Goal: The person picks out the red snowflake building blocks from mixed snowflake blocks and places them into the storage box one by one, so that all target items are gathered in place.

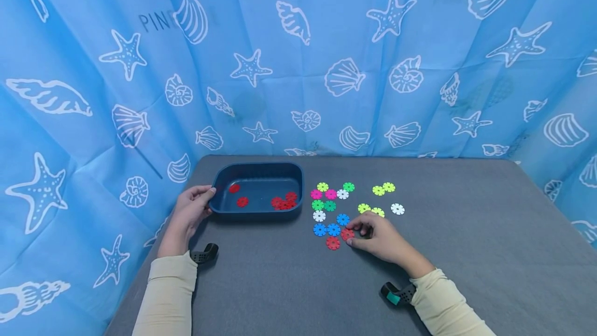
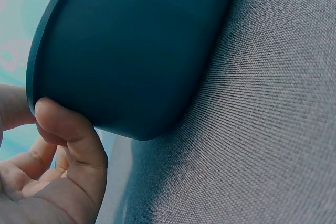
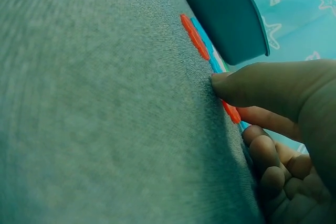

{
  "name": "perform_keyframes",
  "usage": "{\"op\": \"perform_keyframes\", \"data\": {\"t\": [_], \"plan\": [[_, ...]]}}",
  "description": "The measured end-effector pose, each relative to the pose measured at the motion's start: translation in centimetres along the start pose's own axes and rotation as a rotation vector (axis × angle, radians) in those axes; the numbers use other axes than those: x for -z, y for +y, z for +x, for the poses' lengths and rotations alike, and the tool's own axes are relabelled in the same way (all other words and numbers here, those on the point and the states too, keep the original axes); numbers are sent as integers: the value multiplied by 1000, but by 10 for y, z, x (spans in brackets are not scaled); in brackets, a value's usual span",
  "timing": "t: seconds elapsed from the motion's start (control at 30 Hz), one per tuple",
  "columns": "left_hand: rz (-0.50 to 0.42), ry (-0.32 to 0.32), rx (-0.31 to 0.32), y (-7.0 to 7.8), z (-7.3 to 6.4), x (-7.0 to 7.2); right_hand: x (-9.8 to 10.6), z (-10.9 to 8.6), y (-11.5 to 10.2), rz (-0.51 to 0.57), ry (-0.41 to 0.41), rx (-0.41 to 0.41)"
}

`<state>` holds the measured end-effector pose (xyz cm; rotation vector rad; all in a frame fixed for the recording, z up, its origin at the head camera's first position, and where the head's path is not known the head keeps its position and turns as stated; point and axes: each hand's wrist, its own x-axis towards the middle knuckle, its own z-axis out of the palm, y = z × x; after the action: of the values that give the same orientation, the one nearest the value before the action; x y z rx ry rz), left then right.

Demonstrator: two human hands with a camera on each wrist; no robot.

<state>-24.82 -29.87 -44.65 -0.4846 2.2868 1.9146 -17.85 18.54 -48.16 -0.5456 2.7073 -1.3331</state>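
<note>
My left hand (image 1: 190, 209) pinches the left rim of a dark blue tray (image 1: 256, 217), thumb outside the wall in the left wrist view. Inside the tray lie several red notched discs (image 1: 242, 201), some overlapping at the right end. My right hand (image 1: 380, 237) holds a red notched disc (image 1: 347, 234) between thumb and index finger, low at the tabletop. Its other fingers are curled, and in the right wrist view the thumb covers part of this disc (image 3: 231, 112). Another red disc (image 1: 333, 243) lies just left of it, below the blue discs (image 1: 333, 229).
Right of the tray, green discs (image 1: 317, 205), pink discs (image 1: 330, 194) and white discs (image 1: 319, 216) lie flat. Yellow discs (image 1: 378, 190) and a lone white disc (image 1: 397, 209) lie farther right. The grey table (image 1: 280, 284) ends at a blue shell-print curtain (image 1: 280, 102).
</note>
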Motion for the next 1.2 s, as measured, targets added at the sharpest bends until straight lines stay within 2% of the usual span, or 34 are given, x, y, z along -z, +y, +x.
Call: {"op": "perform_keyframes", "data": {"t": [0.43,0.73,1.2], "plan": [[5,-5,-19,0,-2,0,0,-2,-3,61,19,-5],[12,7,-8,-1,-1,0,0,-2,-5,66,14,1],[8,-7,-20,-1,-1,0,-2,0,-2,65,39,4]]}}
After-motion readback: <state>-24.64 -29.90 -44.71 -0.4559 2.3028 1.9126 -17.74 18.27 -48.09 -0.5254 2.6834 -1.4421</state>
